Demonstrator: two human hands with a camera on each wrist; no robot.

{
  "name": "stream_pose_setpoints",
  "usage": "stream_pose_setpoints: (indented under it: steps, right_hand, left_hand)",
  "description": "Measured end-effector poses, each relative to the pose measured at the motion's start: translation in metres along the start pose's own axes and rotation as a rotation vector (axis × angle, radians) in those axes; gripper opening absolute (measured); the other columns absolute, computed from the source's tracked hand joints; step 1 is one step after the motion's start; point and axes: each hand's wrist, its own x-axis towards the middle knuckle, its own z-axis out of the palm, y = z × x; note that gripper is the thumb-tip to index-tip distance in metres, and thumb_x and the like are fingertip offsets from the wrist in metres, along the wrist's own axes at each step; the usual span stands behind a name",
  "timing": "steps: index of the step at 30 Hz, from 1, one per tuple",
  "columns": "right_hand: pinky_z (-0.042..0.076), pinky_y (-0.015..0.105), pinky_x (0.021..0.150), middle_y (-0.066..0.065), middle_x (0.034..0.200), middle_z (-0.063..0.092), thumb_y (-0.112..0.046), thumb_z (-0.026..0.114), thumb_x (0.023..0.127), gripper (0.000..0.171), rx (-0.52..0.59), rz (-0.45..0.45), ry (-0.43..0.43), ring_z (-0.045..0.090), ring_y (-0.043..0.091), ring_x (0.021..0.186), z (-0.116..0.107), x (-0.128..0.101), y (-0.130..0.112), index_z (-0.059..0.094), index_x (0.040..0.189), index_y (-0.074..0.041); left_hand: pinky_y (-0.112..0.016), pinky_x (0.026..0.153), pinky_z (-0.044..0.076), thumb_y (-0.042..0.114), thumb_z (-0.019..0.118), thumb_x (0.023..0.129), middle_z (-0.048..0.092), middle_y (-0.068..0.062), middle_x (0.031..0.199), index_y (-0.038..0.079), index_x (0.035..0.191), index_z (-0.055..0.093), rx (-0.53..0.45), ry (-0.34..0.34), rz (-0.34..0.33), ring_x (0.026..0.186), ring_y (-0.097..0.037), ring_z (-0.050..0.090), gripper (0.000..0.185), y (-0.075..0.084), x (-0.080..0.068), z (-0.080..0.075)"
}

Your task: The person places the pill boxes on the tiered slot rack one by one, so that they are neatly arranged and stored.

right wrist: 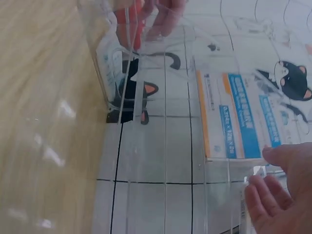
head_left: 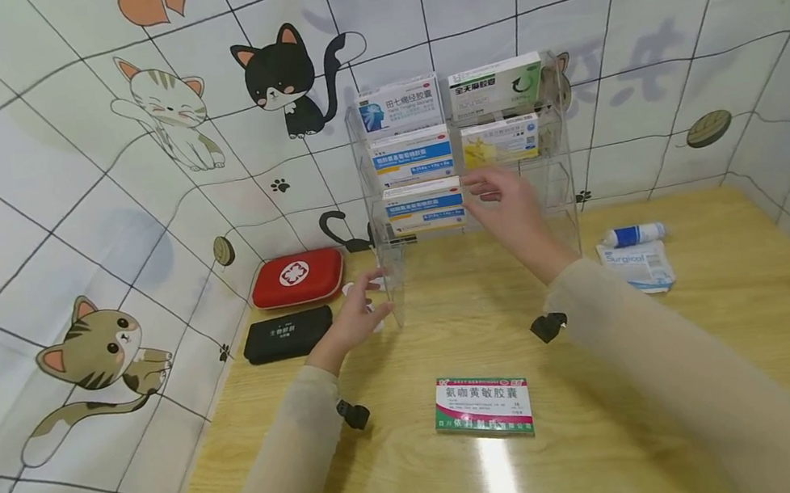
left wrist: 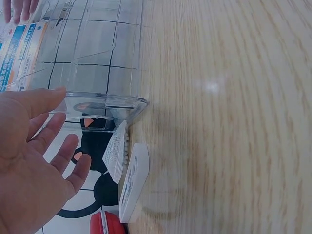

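Observation:
A clear acrylic tiered rack [head_left: 563,178] stands at the back of the wooden table and holds several medicine boxes. My left hand [head_left: 366,297] is open with spread fingers, its thumb at the rack's lower left front corner [left wrist: 122,100]. In the left wrist view the left hand [left wrist: 36,161] shows palm up beside the clear wall. My right hand [head_left: 498,190] is open with straight fingers, just right of a blue-and-orange box [head_left: 424,205] on the rack's third tier. In the right wrist view the right hand's fingertips [right wrist: 273,195] lie by the rack's clear edge, beside that box [right wrist: 234,114].
A green-and-pink medicine box [head_left: 482,406] lies flat in front of me. A red first-aid case [head_left: 296,278] and a black case [head_left: 286,334] sit left of the rack. At the right lie a blue-and-white roll [head_left: 631,235] and a Surgicol packet [head_left: 637,266]. Cat-patterned walls enclose the table.

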Motion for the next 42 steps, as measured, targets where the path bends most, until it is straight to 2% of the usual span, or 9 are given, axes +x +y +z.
stream_pose_setpoints:
  steps: [4,10,14,17,22,28,36,42]
  right_hand:
    - [0.053,0.048,0.105,0.009,0.134,0.063,-0.011,0.078,0.092,0.030,-0.086,0.034,-0.075,0.064,0.028,0.116,-0.009,-0.034,0.003,0.071,0.121,-0.009]
    - [0.053,0.053,0.100,0.010,0.131,0.067,-0.014,0.080,0.090,0.030,-0.226,0.012,-0.248,0.066,0.032,0.113,-0.016,-0.097,0.007,0.073,0.119,-0.010]
    - [0.057,0.051,0.092,0.008,0.125,0.070,-0.016,0.081,0.090,0.025,-0.234,0.033,-0.372,0.069,0.031,0.107,-0.020,-0.133,0.008,0.074,0.114,-0.013]
    - [0.059,0.045,0.087,0.005,0.120,0.072,-0.016,0.082,0.088,0.024,-0.225,0.082,-0.459,0.070,0.027,0.103,-0.023,-0.157,0.010,0.075,0.111,-0.015]
    - [0.060,0.038,0.081,0.002,0.115,0.073,-0.019,0.086,0.084,0.029,-0.205,0.144,-0.555,0.068,0.020,0.097,-0.028,-0.188,0.013,0.075,0.110,-0.013]
    - [0.057,0.029,0.080,-0.004,0.112,0.072,-0.032,0.092,0.077,0.044,-0.272,0.132,-0.596,0.064,0.012,0.093,-0.029,-0.208,0.019,0.074,0.113,-0.015]
    - [0.057,0.045,0.094,-0.003,0.113,0.071,-0.046,0.093,0.071,0.057,-0.342,0.143,-0.602,0.067,0.018,0.105,-0.025,-0.216,0.023,0.075,0.116,-0.015]
    - [0.055,0.031,0.080,-0.005,0.104,0.068,-0.045,0.095,0.069,0.058,-0.312,0.181,-0.604,0.059,0.009,0.091,-0.026,-0.217,0.025,0.073,0.114,-0.014]
  left_hand:
    - [-0.062,0.116,0.037,0.009,0.067,0.100,0.040,-0.010,0.160,0.012,0.154,0.036,-0.009,-0.005,0.002,0.142,-0.036,0.043,0.062,-0.001,-0.002,0.002]
    - [-0.061,0.116,0.037,0.010,0.067,0.100,0.040,-0.009,0.161,0.013,0.155,0.036,-0.005,0.004,-0.002,0.143,-0.036,0.043,0.064,-0.001,-0.002,0.001]
    - [-0.063,0.116,0.036,0.010,0.067,0.100,0.039,-0.012,0.161,0.011,0.156,0.035,-0.019,0.005,0.006,0.143,-0.039,0.042,0.065,-0.002,-0.001,0.002]
    - [-0.062,0.116,0.037,0.010,0.068,0.100,0.040,-0.011,0.161,0.011,0.156,0.036,-0.014,0.007,0.006,0.142,-0.038,0.043,0.064,-0.002,-0.001,0.003]
    - [-0.057,0.117,0.039,0.012,0.069,0.100,0.041,-0.004,0.160,0.016,0.156,0.034,0.026,0.006,-0.024,0.142,-0.032,0.043,0.066,-0.001,-0.001,0.003]
    - [-0.057,0.118,0.038,0.014,0.069,0.100,0.040,-0.004,0.160,0.017,0.156,0.033,0.028,0.004,-0.034,0.143,-0.031,0.043,0.067,0.000,0.000,0.001]
    - [-0.055,0.119,0.037,0.014,0.069,0.100,0.040,-0.004,0.160,0.016,0.155,0.034,0.035,-0.008,-0.044,0.144,-0.032,0.042,0.066,0.001,0.002,-0.001]
    - [-0.054,0.119,0.038,0.012,0.068,0.100,0.040,-0.005,0.160,0.017,0.155,0.034,0.044,-0.005,-0.047,0.143,-0.031,0.042,0.065,0.001,0.001,0.000]
